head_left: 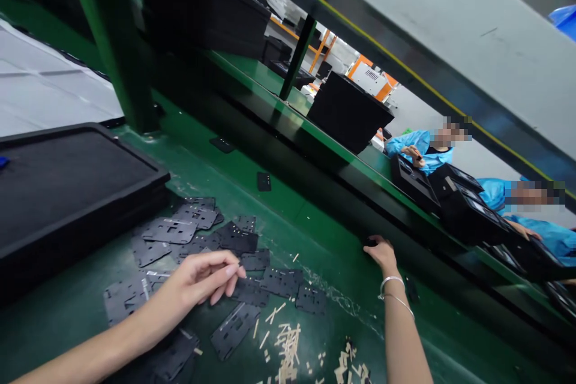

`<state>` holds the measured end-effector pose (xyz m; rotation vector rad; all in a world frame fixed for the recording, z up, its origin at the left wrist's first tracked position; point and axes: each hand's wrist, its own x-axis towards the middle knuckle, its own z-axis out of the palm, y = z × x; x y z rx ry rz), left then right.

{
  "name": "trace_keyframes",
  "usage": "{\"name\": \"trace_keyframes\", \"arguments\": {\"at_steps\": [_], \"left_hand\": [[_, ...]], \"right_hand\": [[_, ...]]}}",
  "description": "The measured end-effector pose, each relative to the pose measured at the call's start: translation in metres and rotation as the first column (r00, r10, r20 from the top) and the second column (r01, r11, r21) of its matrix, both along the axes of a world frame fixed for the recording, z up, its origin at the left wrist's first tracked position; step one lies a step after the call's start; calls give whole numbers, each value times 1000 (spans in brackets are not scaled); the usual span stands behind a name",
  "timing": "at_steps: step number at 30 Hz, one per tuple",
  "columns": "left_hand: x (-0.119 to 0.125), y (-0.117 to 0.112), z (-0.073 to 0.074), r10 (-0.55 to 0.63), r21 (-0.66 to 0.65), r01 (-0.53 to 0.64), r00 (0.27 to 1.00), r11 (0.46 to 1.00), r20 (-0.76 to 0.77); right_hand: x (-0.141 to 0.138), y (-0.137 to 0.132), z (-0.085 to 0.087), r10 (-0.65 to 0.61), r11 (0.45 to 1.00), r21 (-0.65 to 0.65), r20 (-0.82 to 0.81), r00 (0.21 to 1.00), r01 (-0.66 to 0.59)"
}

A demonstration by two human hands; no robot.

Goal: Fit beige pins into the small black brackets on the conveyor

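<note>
My left hand [207, 279] hovers over a spread of flat black plates with cut-outs. Its thumb and fingertips are pinched together, and whatever they hold is too small to make out. Just below the fingers lie a black plate [249, 292] and another, tilted plate [234, 330]. My right hand [382, 254], with two thin bangles at the wrist, reaches to the far side of the green bench [342, 288]. Its fingers curl by the dark back ledge around something dark that I cannot identify.
Pale short strips [290, 351] lie scattered at the front. On the left stands a large black foam tray [76, 180]. A small black piece [264, 181] lies further back. A green post [112, 42] and an overhead beam [405, 30] frame the bench. Co-workers in blue sleeves [438, 159] sit opposite.
</note>
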<state>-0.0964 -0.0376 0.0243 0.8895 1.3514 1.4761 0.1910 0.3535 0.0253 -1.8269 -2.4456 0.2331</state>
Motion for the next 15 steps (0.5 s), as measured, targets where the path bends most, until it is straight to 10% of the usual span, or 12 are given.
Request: {"name": "trace_keyframes", "arguments": {"at_steps": [6,15], "left_hand": [[2,3,-5,-27,-22,28,1000,999,13],[36,-3,10,-226,10,226,969,974,95]], "right_hand": [[10,-21,15,40,999,-19,-115,993,-42],[90,-167,7,193,978,118,-217,957,-171]]}}
